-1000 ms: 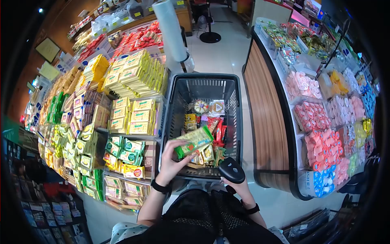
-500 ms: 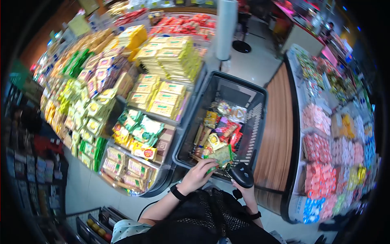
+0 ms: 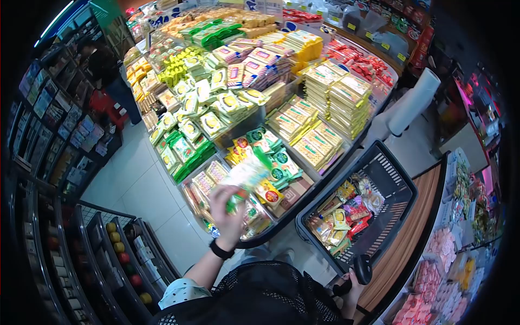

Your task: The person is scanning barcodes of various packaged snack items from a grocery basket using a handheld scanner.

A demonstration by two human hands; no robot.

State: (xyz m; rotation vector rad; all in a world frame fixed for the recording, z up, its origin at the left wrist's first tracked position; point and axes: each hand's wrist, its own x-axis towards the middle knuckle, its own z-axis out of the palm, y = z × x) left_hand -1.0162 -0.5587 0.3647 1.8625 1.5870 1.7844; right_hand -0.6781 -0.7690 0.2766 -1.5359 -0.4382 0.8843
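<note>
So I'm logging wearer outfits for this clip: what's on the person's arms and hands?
Both hands are bare, no gloves. The left hand has a black band, like a watch, at the wrist, and a short white sleeve with small dark dots higher up the arm. The right hand is mostly hidden; anything on its wrist cannot be made out.

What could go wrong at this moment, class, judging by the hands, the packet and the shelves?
1. The left hand holds a green packet above crowded snack stacks; it might knock others loose.
2. The right hand grips a scanner low beside the basket; it could bump the rim.
</note>
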